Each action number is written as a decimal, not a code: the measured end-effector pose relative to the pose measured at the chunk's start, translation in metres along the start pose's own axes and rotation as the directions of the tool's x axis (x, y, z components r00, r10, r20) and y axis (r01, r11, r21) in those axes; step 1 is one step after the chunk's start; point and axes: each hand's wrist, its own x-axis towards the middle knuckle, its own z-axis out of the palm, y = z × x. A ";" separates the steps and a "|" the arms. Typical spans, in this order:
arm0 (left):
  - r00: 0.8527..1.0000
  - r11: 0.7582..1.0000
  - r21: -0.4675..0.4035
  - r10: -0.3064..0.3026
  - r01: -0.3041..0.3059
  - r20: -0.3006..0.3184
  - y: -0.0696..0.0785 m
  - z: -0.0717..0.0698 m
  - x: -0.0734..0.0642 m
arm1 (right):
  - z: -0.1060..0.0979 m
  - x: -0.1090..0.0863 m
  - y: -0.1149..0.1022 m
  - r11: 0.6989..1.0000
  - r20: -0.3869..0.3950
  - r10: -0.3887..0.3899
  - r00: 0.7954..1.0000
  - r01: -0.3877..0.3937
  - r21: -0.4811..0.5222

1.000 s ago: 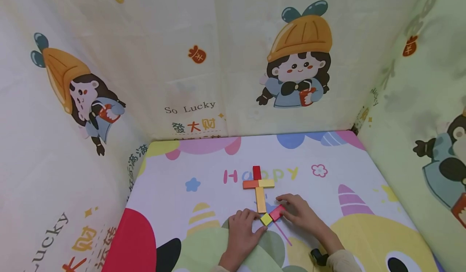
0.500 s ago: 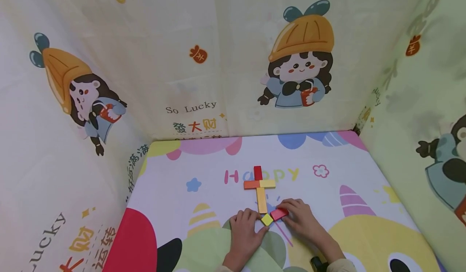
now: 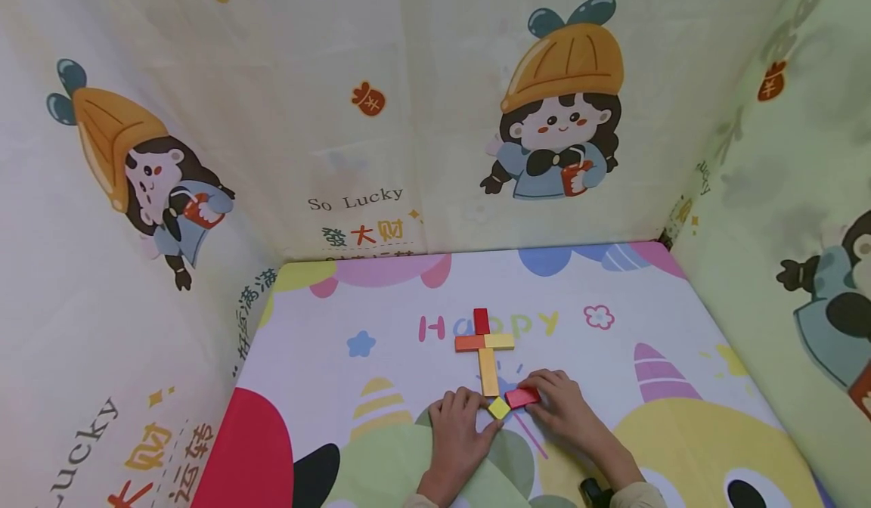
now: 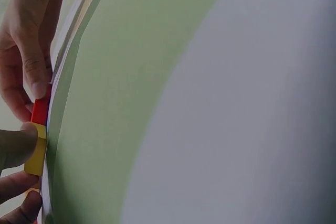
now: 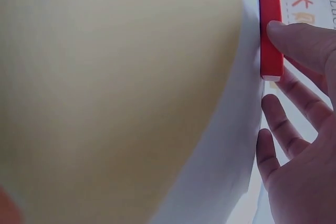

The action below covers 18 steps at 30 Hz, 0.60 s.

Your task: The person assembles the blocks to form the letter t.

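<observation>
In the head view my left hand (image 3: 457,438) pinches a small yellow block (image 3: 499,408), with thumb on the near side and fingertips on the far left side. My right hand (image 3: 563,411) holds a red rectangular block (image 3: 522,398) by its right end; its thumb presses that block's side in the right wrist view. The two blocks lie close together at a corner, just below a long light-orange block (image 3: 488,372). Above that come an orange block (image 3: 469,343) and a pale yellow block (image 3: 499,342) side by side, topped by another red block (image 3: 481,321).
The blocks lie on a printed mat (image 3: 408,304) with cartoon shapes and coloured letters. Patterned cloth walls (image 3: 435,115) stand behind and at both sides. A black strap-like thing (image 3: 596,491) sits by the right wrist.
My right hand has turned the red block from a steep slant to nearly level, its right end coming down. The left hand stays at the yellow block.
</observation>
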 end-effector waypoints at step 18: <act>1.000 1.000 0.005 -0.001 0.001 -0.013 0.001 0.001 0.000 | -0.001 -0.002 0.001 0.999 0.013 0.028 1.000 -0.028 0.018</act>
